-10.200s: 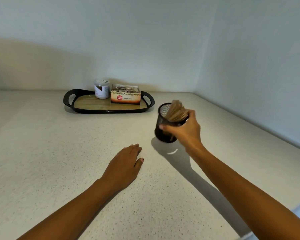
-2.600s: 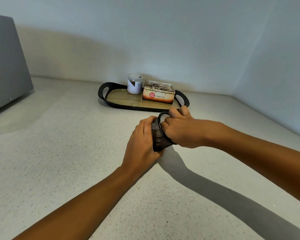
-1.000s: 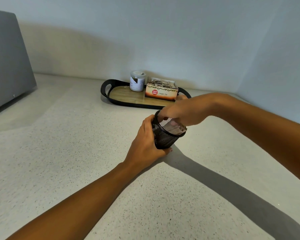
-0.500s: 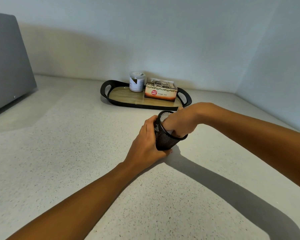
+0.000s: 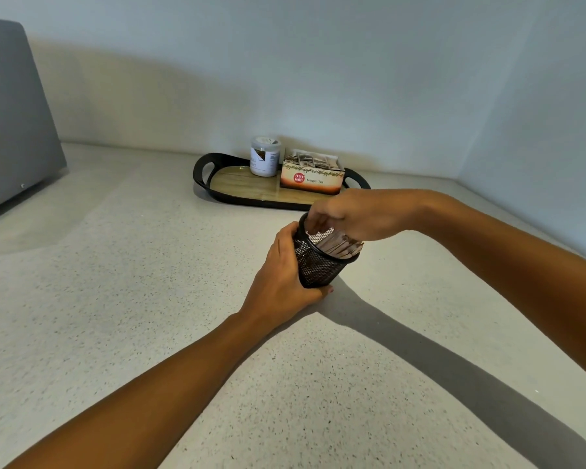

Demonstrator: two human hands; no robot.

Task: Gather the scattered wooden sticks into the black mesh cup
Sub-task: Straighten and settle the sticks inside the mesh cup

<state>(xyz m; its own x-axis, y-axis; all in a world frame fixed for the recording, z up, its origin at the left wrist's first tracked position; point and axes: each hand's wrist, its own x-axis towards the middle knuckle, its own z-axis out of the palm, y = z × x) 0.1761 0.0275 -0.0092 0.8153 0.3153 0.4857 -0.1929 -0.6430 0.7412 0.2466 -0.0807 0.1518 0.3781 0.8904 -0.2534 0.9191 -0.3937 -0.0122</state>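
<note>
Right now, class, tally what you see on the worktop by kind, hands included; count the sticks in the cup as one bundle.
Hands: 2, left hand and right hand
Black mesh cup: 1
Bundle of wooden sticks: 1
Tray: 1
Jar: 1
Tea box: 1
Grey unit at the left edge: 1
Total: 8

Speckled off-white stone counter (image 5: 115, 299) runs to pale blue-grey painted walls (image 5: 318, 79), which meet in a corner far right. Grey flat-sided appliance (image 5: 11, 113) stands far left.
</note>
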